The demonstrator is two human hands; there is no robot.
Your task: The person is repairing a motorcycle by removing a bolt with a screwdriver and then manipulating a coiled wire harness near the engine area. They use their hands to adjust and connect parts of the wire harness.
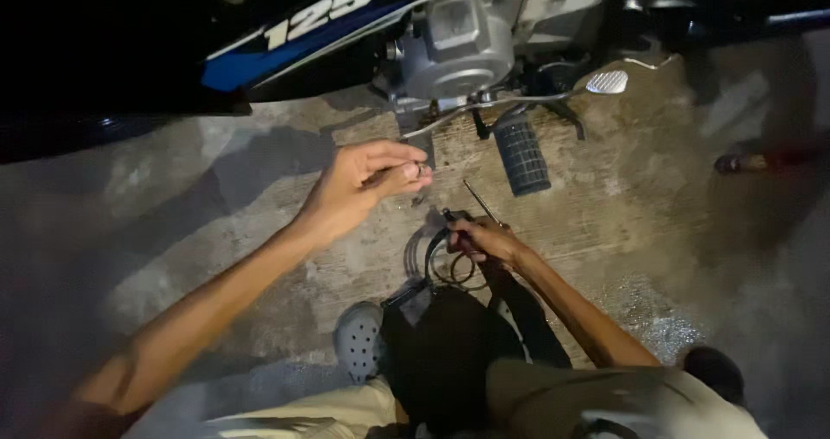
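A: Head view first. Where's the left hand (pixel 359 188)?

B: Raised near the middle of the frame, just below the motorcycle engine cover (pixel 454 46) at twelve o'clock. Its fingertips are pinched together on a small metal ring (pixel 420 170); the other fingers curl in.

A: And the right hand (pixel 484 238)?

B: Lower, toward five o'clock of the left one, closed around the dark handle of a thin tool (pixel 474 207). The tool's slim metal shaft sticks up toward eleven o'clock. I can't tell exactly what kind of tool it is.

A: Anything under that hand?

B: A dark coiled cable (pixel 441 266) lies on the concrete floor (pixel 259 214), touching or just beneath the right hand.

A: Around them?

B: The ribbed rubber footpeg (pixel 522 154) hangs at one o'clock of the hands, with a flat metal pedal (pixel 607 81) farther to two o'clock. A grey perforated clog (pixel 361 340) rests on the floor at six o'clock, beside the person's dark trouser leg.
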